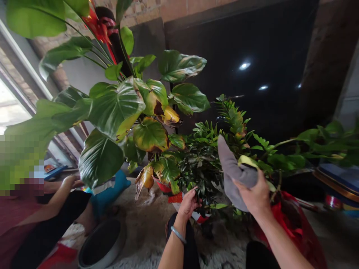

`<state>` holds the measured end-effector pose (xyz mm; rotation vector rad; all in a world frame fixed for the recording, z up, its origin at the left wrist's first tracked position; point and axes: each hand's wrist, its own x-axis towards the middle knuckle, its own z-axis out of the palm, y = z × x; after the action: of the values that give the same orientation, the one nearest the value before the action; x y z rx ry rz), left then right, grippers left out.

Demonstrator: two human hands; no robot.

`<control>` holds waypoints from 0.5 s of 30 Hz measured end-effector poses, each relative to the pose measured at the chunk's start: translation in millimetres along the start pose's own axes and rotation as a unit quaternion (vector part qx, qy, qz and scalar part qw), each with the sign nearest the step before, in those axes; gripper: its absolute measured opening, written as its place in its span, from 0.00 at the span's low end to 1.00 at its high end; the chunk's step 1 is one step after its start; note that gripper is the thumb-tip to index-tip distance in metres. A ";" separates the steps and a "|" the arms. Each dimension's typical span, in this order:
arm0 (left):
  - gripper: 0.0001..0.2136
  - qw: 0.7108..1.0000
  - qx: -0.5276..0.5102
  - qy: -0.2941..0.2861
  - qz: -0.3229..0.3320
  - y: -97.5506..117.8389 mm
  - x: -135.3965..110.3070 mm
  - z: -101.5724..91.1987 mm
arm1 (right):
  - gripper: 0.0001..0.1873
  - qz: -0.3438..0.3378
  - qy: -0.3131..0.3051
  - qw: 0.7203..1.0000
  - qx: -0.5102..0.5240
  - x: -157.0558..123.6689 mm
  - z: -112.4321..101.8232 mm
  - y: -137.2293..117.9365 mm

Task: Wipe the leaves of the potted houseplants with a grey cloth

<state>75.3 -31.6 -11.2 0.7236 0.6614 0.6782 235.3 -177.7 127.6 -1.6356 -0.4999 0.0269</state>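
Observation:
My right hand (255, 192) grips a grey cloth (231, 168), which stands up past my fingers among the leaves and hides part of the plant behind it. A yellowish leaf (248, 161) touches the cloth near my fingertips. Lower and to the left, my left hand (189, 204), with a pale bangle (178, 235) on its wrist, is curled at the edge of a bushy plant with small dark leaves (199, 162). Whatever lies between those fingers is too hidden to make out.
A tall plant with broad leaves (117, 106), some yellow and browned, rises on the left. A seated person (25, 224) is at the far left, near a grey tub (102, 244). A red bag (301, 231) stands at right. Behind is a dark glossy panel (269, 56).

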 end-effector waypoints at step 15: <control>0.23 0.955 -0.025 0.242 0.167 12.0 -58.6 6.2 | 0.35 0.487 -0.159 0.816 0.267 -80.2 -15.3 32.7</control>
<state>40.8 -70.5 19.0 0.6289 0.9760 1.2022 177.5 -220.2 76.8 -1.1627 0.1579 1.1265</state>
